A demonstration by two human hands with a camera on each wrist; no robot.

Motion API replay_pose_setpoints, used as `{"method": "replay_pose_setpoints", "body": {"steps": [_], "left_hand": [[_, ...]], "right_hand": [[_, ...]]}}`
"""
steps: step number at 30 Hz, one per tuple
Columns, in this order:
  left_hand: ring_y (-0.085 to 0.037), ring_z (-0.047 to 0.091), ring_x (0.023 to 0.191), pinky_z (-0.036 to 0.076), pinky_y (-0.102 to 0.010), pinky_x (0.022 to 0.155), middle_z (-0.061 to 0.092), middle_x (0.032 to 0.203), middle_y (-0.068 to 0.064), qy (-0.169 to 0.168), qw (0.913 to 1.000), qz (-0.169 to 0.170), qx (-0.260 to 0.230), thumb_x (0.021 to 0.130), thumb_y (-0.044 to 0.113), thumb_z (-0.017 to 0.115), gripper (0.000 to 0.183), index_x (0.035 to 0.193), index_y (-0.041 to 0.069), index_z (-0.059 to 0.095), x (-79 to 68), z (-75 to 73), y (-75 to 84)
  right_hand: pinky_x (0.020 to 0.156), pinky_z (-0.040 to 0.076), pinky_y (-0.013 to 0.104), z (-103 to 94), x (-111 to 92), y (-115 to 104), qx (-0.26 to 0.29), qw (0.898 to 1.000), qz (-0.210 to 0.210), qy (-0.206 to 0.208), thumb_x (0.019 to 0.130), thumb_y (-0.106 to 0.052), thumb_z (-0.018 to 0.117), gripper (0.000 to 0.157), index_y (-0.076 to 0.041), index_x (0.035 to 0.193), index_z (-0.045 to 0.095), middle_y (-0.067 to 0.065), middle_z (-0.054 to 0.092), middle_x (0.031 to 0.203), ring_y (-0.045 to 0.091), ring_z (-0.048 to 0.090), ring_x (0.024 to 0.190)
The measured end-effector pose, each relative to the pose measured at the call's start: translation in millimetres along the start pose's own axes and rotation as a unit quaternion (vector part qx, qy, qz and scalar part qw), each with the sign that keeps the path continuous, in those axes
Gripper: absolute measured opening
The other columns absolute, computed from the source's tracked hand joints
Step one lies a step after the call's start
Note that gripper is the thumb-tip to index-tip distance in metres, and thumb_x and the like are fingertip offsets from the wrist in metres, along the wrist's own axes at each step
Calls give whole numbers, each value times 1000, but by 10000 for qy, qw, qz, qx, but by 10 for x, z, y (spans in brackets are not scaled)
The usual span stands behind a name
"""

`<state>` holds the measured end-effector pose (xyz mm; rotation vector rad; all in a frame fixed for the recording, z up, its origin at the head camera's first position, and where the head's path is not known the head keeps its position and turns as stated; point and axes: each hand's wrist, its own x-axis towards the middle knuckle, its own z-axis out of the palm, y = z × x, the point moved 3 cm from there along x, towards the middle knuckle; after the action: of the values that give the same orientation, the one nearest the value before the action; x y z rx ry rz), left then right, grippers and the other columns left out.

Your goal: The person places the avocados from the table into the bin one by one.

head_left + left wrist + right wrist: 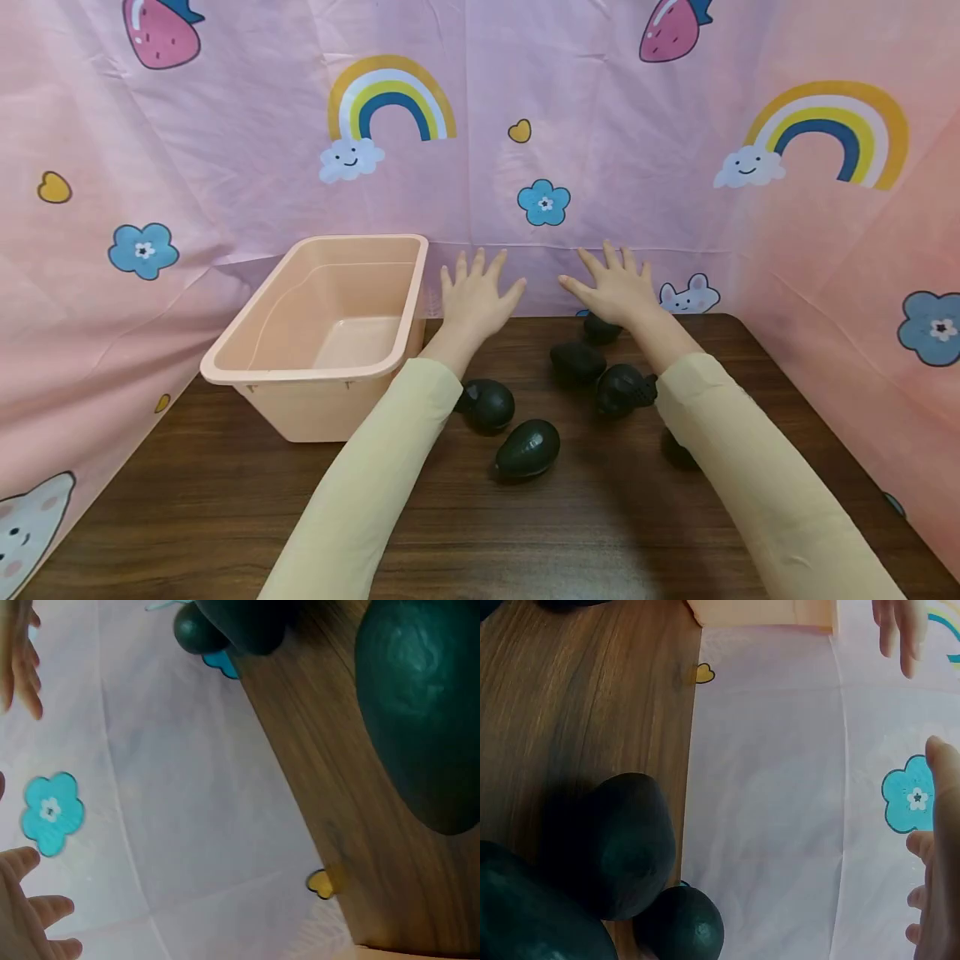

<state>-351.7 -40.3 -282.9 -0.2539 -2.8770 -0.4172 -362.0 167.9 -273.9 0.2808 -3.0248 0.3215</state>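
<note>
Over the far side of the table [465, 533], left hand [477, 302] and right hand [618, 287] hung before the cloth [495, 50], fingers spread, nothing gripped. Six avocados showed, all on the table, right of the tub [300, 410]: front avocado [528, 450] lying alone; left avocado [491, 406] just beside the left cuff; middle avocado [576, 364], right avocado [618, 390] and back avocado [602, 329] bunched below the right hand and forearm; hidden avocado [678, 452] mostly behind the right sleeve [765, 475]. Contact within the bunch: could not tell.

Main risk, judged: rolling. Rounded bodies on a flat, hard top, so a clumsy nudge could have set one off. Bunch looked worst; fingers going for the middle avocado could have shoved its neighbours. Back avocado lay near the rear edge, so a forward push might have sent it into the cloth or past the edge. Hidden avocado and left avocado risked a knock from a cuff or forearm dropping low, partly because sleeves blocked the sight of them. Skins looked smooth and glossy in places; a loose fingertip hold would likely have slipped. Tub rim stood high close to the left forearm, so a low sideways swing could have bumped it and shifted the tub.
</note>
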Motion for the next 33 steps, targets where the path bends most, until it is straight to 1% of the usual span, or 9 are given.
{"method": "replay_pose_setpoints", "body": {"steps": [9, 16, 19, 24, 29, 33], "left_hand": [[-32, -1, 144, -6, -54, 111, 16, 158, -7, 74, 9994, 325, -66, 94, 64, 34, 68, 153, 30, 24, -159, -145, 117], [-31, 0, 144, -5, -53, 111, 18, 158, -8, 192, 9976, 667, -56, 94, 63, 35, 69, 153, 28, 24, -308, -235, 138], [-30, 0, 144, -6, -52, 112, 18, 157, -8, 278, 9964, 786, -123, 94, 62, 38, 69, 153, 28, 25, -365, -264, 132], [-28, 1, 144, -5, -51, 112, 20, 157, -7, 456, 9939, 992, -157, 94, 64, 36, 70, 153, 28, 25, -459, -322, 120], [-27, 2, 144, -5, -51, 112, 22, 156, -6, 655, 9903, 1211, -214, 94, 64, 37, 69, 152, 28, 28, -579, -394, 107], [-27, 6, 144, -3, -51, 112, 25, 155, -6, 833, 9861, 1422, -230, 93, 63, 40, 68, 151, 27, 31, -678, -442, 96]], "right_hand": [[105, -6, 67, -39, -110, 21, 14, 9998, -155, 153, 90, -73, 28, 85, -19, 154, 18, 21, 1, 157, 44, -4, 141], [105, -4, 66, -47, -210, 32, -39, 9990, -306, 326, 90, -73, 30, 85, -20, 154, 19, 20, 3, 158, 43, 0, 141], [105, -3, 66, -50, -262, 36, -21, 9984, -357, 436, 90, -72, 32, 84, -19, 154, 20, 19, 4, 158, 43, 1, 141], [105, -2, 67, -78, -364, 27, -19, 9971, -461, 612, 89, -72, 35, 85, -18, 154, 21, 19, 6, 158, 43, 5, 141], [106, 1, 66, -109, -468, 33, 53, 9953, -587, 766, 89, -72, 38, 86, -18, 154, 22, 18, 8, 157, 43, 8, 140], [105, 3, 66, -127, -563, 45, 131, 9930, -726, 921, 88, -72, 40, 86, -18, 153, 23, 19, 11, 157, 42, 10, 140]]}}
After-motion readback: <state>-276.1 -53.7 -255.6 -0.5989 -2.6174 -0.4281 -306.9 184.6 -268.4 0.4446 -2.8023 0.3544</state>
